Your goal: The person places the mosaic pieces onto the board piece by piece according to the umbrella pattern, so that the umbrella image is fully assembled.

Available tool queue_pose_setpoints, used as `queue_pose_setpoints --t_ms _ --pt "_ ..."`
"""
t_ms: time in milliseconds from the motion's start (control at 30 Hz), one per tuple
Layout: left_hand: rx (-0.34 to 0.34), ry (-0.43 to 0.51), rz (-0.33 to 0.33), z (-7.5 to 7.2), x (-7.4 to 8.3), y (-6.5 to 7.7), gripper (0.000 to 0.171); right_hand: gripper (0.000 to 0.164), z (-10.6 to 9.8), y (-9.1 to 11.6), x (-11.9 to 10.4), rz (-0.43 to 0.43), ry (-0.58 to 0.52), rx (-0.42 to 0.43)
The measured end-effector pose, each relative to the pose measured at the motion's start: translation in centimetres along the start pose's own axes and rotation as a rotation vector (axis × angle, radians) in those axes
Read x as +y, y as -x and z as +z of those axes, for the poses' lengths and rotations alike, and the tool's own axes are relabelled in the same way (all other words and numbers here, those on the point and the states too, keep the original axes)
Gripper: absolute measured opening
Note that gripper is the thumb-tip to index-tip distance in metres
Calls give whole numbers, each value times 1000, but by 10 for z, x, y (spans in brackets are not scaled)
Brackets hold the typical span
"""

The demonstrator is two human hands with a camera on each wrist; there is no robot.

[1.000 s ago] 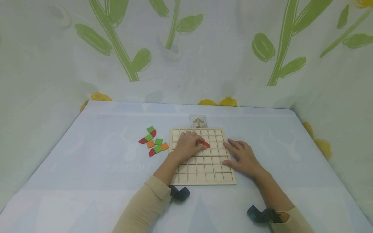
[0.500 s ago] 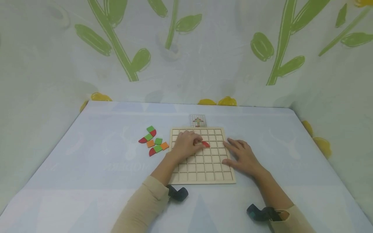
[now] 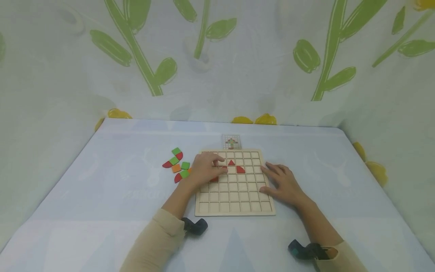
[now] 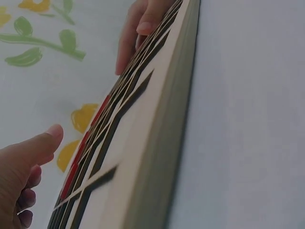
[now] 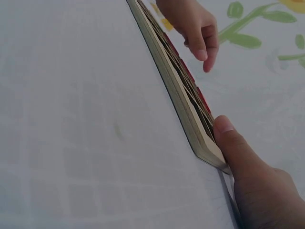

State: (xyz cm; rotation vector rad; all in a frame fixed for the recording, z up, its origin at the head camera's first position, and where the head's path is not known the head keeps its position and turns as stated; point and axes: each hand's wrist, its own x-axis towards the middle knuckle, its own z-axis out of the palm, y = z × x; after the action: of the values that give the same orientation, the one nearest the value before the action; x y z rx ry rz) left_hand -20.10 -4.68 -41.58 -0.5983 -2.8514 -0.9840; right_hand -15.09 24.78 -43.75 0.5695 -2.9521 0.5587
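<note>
A wooden grid board (image 3: 235, 197) lies flat on the table. Set in its cells are a red triangle (image 3: 231, 163), a red quarter-circle piece (image 3: 240, 170) and a red piece (image 3: 214, 180) lower left; another red piece is partly covered by my left fingertips. Over the board's left part hovers my left hand (image 3: 204, 167), fingers bent, thumb apart from them and nothing visible between; the left wrist view shows its thumb (image 4: 40, 145) raised clear of the board. My right hand (image 3: 283, 185) rests at the right edge, fingers spread, its thumb (image 5: 231, 136) against the rim.
Left of the board lie loose green squares (image 3: 185, 165), orange squares (image 3: 176, 168) and red quarter-circle pieces (image 3: 167, 164); my left hand overlaps some of them. Behind the board's far edge sits a small pattern card (image 3: 231, 141). A patterned wall (image 3: 244, 87) closes off the back.
My left hand has drawn back to the left from the board's middle, uncovering the red triangle and the lower-left red piece. The right hand stays in place.
</note>
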Motion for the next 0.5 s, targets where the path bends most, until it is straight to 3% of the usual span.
queue_pose_setpoints --t_ms 267,500 --pt "23 29 -75 -12 -13 12 38 74 -2 1 0 -3 7 2" --pt "37 32 -83 -25 -26 23 40 72 0 1 1 -25 10 10"
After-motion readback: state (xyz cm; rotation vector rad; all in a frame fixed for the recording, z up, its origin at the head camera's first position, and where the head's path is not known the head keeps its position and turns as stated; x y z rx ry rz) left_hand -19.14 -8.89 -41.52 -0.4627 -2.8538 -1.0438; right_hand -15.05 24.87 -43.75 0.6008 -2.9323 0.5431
